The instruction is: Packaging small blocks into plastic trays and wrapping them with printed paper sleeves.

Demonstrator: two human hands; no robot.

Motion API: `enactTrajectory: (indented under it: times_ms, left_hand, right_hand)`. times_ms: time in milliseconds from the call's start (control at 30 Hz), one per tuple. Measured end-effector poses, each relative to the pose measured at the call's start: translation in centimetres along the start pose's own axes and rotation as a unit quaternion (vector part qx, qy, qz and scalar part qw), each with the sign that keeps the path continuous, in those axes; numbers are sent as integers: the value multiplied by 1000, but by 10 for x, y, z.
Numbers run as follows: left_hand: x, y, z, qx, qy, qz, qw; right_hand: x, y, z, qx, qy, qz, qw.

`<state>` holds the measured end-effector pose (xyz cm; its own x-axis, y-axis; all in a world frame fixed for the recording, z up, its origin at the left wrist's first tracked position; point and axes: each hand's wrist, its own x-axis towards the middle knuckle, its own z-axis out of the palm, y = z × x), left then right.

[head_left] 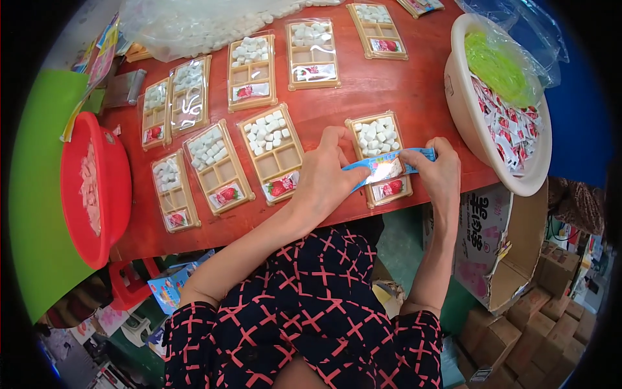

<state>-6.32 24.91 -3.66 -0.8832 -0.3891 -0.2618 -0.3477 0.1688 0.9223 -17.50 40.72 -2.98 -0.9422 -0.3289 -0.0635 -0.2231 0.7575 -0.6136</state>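
My left hand [327, 174] and my right hand [439, 172] each pinch one end of a flat blue packet [387, 166], stretched across a tan compartment tray [381, 157]. That tray holds white candy cubes in its top compartment and a small strawberry-print sachet at the bottom. To its left lies a similar tray [275, 153] with white cubes, empty middle compartments and a strawberry sachet.
Several more tan trays [217, 166] in clear wrap cover the red table [389, 84]. A cream basin [466, 110] of small sachets and green items stands at right, a red basin [111, 188] at left. A clear bag of white cubes [194, 26] lies at the back. Cardboard boxes [499, 246] sit lower right.
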Motion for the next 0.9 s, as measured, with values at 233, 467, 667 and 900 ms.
enactTrajectory:
  times_ms: [233,467,667,900]
  left_hand:
    - [15,-4,5,134,0,18,991]
    - [10,-4,6,181,-27,0,983]
    - [-7,-1,11,227,-141,2,964]
    - [-4,10,12,282,-192,19,940]
  right_hand:
    - [11,-2,7,-47,-47,26,997]
    - [-16,-8,11,-86,-9,-3,996]
    - [-68,-3,5,-86,20,83,993]
    - [-91,34,26,218,27,238,946]
